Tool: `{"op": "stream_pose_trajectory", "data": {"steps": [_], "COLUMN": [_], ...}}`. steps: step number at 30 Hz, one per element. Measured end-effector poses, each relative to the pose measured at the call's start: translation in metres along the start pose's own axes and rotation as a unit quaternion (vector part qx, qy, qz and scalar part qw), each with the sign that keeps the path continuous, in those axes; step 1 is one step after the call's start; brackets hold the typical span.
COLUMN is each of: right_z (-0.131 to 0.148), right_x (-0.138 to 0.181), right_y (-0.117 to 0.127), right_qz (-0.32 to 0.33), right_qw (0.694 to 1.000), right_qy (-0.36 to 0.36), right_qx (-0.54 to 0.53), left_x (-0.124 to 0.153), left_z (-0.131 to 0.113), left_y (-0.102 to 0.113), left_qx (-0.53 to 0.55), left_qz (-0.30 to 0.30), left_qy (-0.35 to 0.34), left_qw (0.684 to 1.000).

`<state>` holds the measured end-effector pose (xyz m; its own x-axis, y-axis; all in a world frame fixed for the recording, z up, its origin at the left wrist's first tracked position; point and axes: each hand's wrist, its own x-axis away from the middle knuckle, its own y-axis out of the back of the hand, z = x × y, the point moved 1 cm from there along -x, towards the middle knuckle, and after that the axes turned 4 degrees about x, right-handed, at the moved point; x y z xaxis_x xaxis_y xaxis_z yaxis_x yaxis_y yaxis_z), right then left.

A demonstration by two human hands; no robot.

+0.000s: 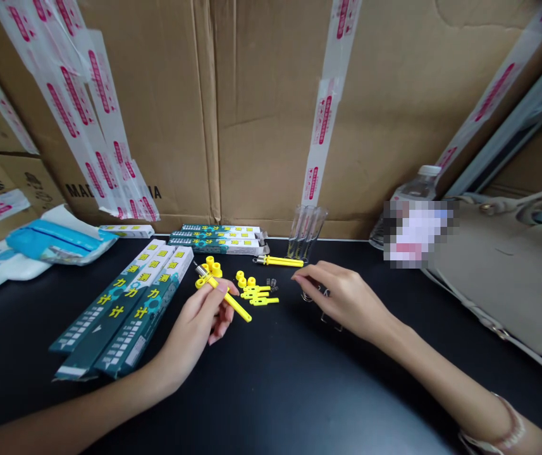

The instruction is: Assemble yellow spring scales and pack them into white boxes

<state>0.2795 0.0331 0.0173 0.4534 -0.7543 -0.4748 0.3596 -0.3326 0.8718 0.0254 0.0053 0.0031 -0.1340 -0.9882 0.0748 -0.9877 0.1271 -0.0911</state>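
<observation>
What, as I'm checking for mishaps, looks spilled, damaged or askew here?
No spill or damage stands out. The tape at left on the cardboard looks askew: its overlapping strips slant, covering some printed letters.

Hands (199,316) (349,300) bare, slim-fingered; forearms (441,373) bare, pale pinkish textured band (516,430) around right one.

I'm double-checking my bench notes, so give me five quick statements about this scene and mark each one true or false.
1. The left hand holds a yellow rod. True.
2. The right hand grips the bottle. False: the bottle stands apart, farther back and to the right.
3. Clear tubes stand on end. True.
4. The springs lie on top of the boxes. False: the springs lie on the black table.
5. A bag is to the right of the bottle. True.
</observation>
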Motion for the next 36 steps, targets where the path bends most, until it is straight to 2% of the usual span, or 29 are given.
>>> {"op": "stream_pose_trajectory", "data": {"steps": [9, 16, 19, 25, 32, 36], "right_z": [-0.020, -0.033, -0.036, -0.041, -0.046, -0.048], "right_x": [-0.003, -0.003, -0.004, -0.003, -0.006, -0.010], "right_y": [0.008, 0.012, 0.014, 0.002, -0.024, -0.031], "right_qz": [0.014, 0.075, 0.085, 0.058, 0.068, 0.081], "right_qw": [0.999, 0.995, 0.994, 0.998, 0.994, 0.987], "right_qy": [-0.018, 0.059, 0.065, 0.005, -0.083, -0.129], "right_qx": [0.029, -0.012, -0.024, -0.012, -0.024, -0.050], "left_x": [0.000, 0.000, 0.000, 0.002, -0.001, -0.002], "left_z": [-0.001, -0.002, -0.002, -0.003, 0.003, 0.004], "left_y": [-0.002, -0.005, -0.006, -0.006, -0.004, -0.002], "left_qx": [-0.011, -0.030, -0.035, -0.044, -0.050, -0.054], "left_qz": [-0.013, -0.010, -0.004, 0.001, 0.009, 0.012], "left_qy": [-0.005, -0.024, -0.025, -0.031, -0.041, -0.044], "left_qw": [1.000, 0.999, 0.999, 0.999, 0.998, 0.997]}}
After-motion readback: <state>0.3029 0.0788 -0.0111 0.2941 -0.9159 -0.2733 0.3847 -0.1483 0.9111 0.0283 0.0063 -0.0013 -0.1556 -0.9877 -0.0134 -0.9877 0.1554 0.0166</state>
